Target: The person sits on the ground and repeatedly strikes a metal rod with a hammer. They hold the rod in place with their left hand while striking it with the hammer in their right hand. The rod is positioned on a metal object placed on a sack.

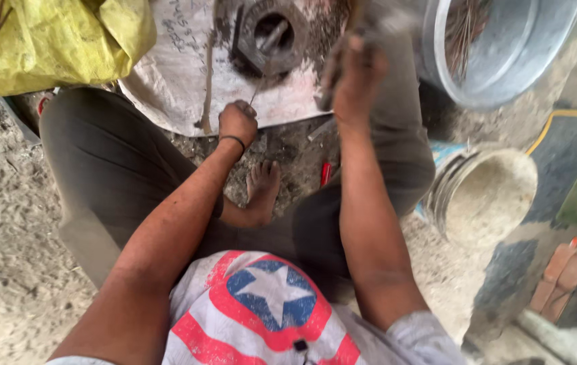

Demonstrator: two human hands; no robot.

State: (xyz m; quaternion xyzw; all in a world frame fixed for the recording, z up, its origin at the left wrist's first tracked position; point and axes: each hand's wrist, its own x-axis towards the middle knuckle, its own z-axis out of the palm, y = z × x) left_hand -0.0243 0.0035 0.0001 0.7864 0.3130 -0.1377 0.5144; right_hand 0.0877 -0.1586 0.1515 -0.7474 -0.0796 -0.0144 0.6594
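Pinching a thin wire (259, 86) upright in your fisted left hand (238, 124) beside the far metal block (268, 37), you are raising your blurred right hand (356, 74), grip unclear; striking squarely seems next.

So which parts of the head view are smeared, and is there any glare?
Head view: the right hand is motion-blurred, as is whatever it grips; the left hand is sharp, pinching a thin wire. Soft, even daylight, no harsh glare; the metal bucket looks slightly smeared.

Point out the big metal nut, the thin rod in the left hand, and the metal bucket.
metal nut (269, 37): head view, its top face.
thin rod (257, 91): head view, mid-shaft.
metal bucket (505, 67): head view, inner wall.
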